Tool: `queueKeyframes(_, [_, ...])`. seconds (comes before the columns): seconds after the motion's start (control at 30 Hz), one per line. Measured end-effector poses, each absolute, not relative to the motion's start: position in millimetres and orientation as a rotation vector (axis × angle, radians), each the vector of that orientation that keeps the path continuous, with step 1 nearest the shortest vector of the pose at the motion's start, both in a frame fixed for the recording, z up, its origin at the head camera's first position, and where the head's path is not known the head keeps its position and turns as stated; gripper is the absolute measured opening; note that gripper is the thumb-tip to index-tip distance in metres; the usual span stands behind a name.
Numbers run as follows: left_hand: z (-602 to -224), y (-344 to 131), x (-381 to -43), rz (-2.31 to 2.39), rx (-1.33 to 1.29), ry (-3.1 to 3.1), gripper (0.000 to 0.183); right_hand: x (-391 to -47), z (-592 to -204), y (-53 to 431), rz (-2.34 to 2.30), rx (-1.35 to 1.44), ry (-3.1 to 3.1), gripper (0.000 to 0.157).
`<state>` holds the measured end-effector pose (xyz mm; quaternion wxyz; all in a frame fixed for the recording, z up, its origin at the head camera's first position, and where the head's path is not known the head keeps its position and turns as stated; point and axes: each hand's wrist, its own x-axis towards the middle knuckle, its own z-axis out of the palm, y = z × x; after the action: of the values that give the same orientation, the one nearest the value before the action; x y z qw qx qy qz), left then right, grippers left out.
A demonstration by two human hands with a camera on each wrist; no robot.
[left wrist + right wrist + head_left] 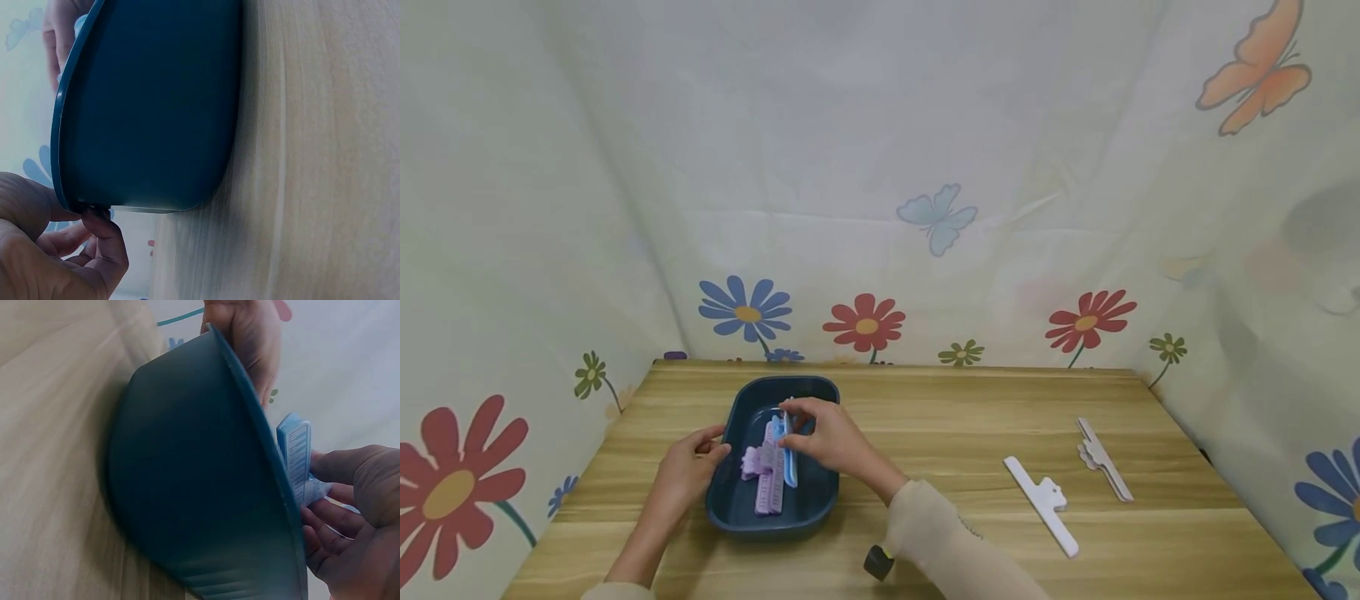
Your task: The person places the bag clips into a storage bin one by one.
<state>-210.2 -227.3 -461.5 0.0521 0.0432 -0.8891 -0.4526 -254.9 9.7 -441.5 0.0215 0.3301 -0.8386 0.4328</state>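
My right hand [833, 437] pinches a light blue ruler clip [790, 468] over the inside of a dark blue plastic basin [814, 502]. In the right wrist view the blue clip [296, 453] stands partly above the rim, between thumb and fingers. A purple ruler clip [769, 493] lies in the basin, just left of the blue one. My left hand [687, 468] holds the basin's left side. The left wrist view shows its thumb and fingers [105, 240] pinching the rim. The basin's inside is hidden in both wrist views.
To the right on the wooden table [925, 450] lie a white clip [1041, 507] and, farther back, a second pale clip [1105, 460]. A small black object [878, 562] shows beside the right sleeve [936, 533]. A flowered curtain [865, 125] surrounds the table.
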Motion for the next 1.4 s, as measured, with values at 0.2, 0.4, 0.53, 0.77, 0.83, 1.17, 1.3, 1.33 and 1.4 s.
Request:
queueKeyframes(0.2, [-461,-227,-210,-1.371,0.116,-2.692,0.041,-256,-446,9,1.203,1.039,-2.645,0.048])
queueKeyframes(0.4, [-462,-227,-209,-1.379,0.128,-2.695,0.042,-256,-450,7,1.066,1.047,-2.694,0.049])
queueKeyframes(0.53, [-462,-226,-209,-1.418,0.149,-2.685,0.043,-256,-453,6,0.884,1.06,-2.751,0.05])
queueKeyframes(0.77, [-462,-225,-209,-1.439,0.162,-2.68,0.043,-256,-454,6,0.774,1.084,-2.772,0.049])
queueKeyframes(0.83, [-462,-226,-208,-1.44,0.165,-2.681,0.043,-256,-454,7,0.763,1.086,-2.762,0.048])
queueKeyframes(1.17, [-461,-222,-212,-1.41,0.139,-2.683,0.042,-254,-452,12,0.77,1.077,-2.759,0.046])
queueKeyframes(1.3, [-462,-222,-212,-1.401,0.139,-2.692,0.042,-254,-451,13,0.786,1.085,-2.746,0.046])
queueKeyframes(1.33, [-462,-223,-211,-1.393,0.141,-2.697,0.042,-254,-451,12,0.791,1.089,-2.742,0.046])
queueKeyframes(1.4, [-463,-224,-211,-1.377,0.136,-2.705,0.042,-255,-451,11,0.794,1.094,-2.726,0.046])
